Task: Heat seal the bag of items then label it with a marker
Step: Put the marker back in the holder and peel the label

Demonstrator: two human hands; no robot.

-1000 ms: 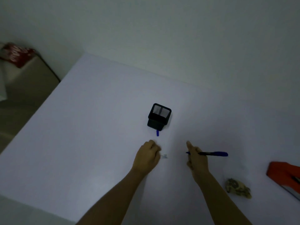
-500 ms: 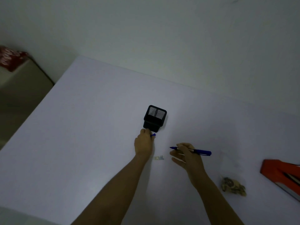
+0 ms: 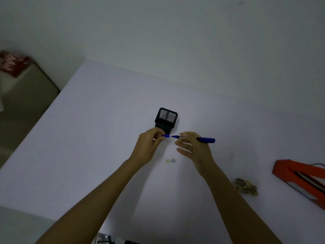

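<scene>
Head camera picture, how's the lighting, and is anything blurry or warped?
Head view: dim and flat, with a cool grey cast and no glare; the forearms throw soft shadows on the table; wide-angle bending shows at the edges, slanting the table's far edge; the marker, blue cap and mesh pen holder read clearly; the writing on the small label is too small to read.
</scene>
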